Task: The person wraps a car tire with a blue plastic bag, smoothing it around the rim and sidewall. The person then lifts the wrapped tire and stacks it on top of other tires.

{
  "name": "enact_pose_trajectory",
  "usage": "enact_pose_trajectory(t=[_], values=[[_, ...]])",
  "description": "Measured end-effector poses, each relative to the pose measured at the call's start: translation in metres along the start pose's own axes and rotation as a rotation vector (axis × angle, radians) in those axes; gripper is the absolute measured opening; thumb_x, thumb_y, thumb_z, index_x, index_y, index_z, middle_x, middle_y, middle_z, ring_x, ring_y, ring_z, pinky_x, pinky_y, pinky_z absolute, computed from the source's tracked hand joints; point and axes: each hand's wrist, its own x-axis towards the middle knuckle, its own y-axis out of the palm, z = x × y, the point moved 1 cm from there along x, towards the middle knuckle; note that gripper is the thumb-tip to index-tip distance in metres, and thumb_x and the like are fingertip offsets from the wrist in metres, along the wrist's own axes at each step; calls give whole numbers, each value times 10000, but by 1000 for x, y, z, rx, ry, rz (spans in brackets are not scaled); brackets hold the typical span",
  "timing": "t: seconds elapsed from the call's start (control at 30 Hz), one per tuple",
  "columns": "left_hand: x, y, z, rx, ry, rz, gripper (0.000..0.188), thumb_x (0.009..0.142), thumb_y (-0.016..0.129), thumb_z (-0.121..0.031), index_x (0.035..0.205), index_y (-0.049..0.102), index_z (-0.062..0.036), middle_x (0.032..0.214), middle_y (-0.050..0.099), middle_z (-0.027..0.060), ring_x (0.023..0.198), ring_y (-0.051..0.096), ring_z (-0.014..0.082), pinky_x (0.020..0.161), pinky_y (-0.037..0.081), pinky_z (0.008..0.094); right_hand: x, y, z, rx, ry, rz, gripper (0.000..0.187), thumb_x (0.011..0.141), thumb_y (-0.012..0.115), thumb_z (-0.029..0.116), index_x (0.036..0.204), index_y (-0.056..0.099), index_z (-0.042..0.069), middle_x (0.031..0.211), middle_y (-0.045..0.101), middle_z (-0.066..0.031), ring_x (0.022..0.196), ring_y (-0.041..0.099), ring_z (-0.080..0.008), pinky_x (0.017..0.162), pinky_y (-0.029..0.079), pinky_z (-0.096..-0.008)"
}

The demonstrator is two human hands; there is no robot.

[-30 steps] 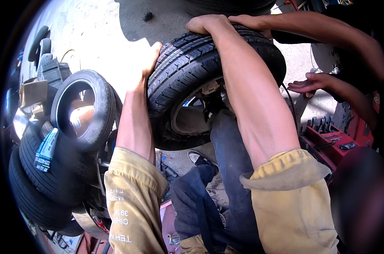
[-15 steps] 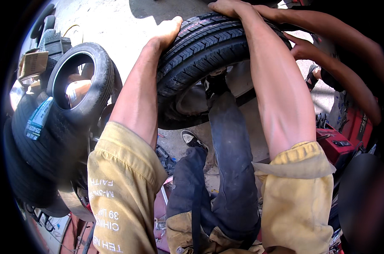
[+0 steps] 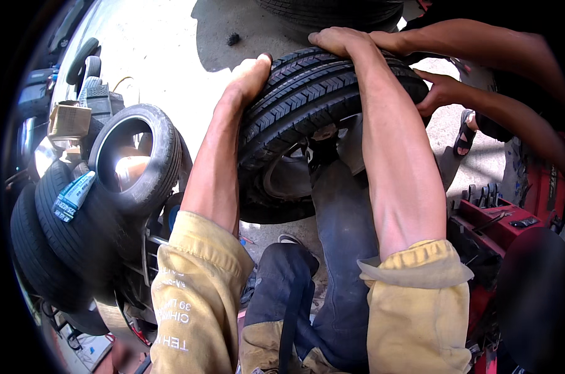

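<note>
A black tyre with a zigzag tread stands tilted in front of me. Inside its opening a grey metal rim partly shows. My left hand grips the tyre's upper left edge. Across its top, my right hand curls over the far edge, its fingertips mostly hidden. My raised leg reaches forward, with the dark shoe inside the tyre's opening, against the wheel. From the right, another person's hand holds the tyre's right side, and that person's other hand touches the top beside my right wrist.
At left, several used tyres are piled, with a blue-white packet and a cardboard box among them. Another tyre lies beyond mine. Red metal equipment stands close at right, near the person's sandalled foot.
The view has tilted up, so most things sit lower in the picture and the far tyre shows more. My other foot has drawn back under the knee. Both hands keep their hold.
</note>
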Motion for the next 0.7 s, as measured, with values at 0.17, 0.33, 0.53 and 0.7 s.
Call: enact_pose_trajectory(t=[0.17,0.33,0.53,0.7], values=[[-102,-12,-39,30,232,-82,344,987,359,-221,978,581,41,1010,640,362,956,636,509,877,462,549,-125,-34,11,43,112,91,518,930,492,429,1341,608,136,1400,582,-93,1349,500,-243,1121,364,-388],[-222,17,-18,-215,-146,-186,513,928,431,-380,946,719,45,902,655,344,929,647,500,891,475,518,-212,-38,52,-73,-9,95,481,945,477,443,1190,720,108,1256,674,-115,1245,584,-269,1093,367,-389],[-324,49,24,-315,-224,-379,424,977,461,-307,914,723,21,838,672,287,802,650,476,766,491,558,-291,3,83,-117,-222,-78,468,920,514,413,824,769,32,941,734,-171,1016,661,-316,1030,388,-429],[-373,69,31,-470,-135,-503,288,974,481,-187,1046,705,-22,988,693,169,965,629,343,898,440,433,-327,18,96,-143,-319,-311,247,868,593,225,759,717,42,834,709,-119,882,648,-286,895,445,-403]])
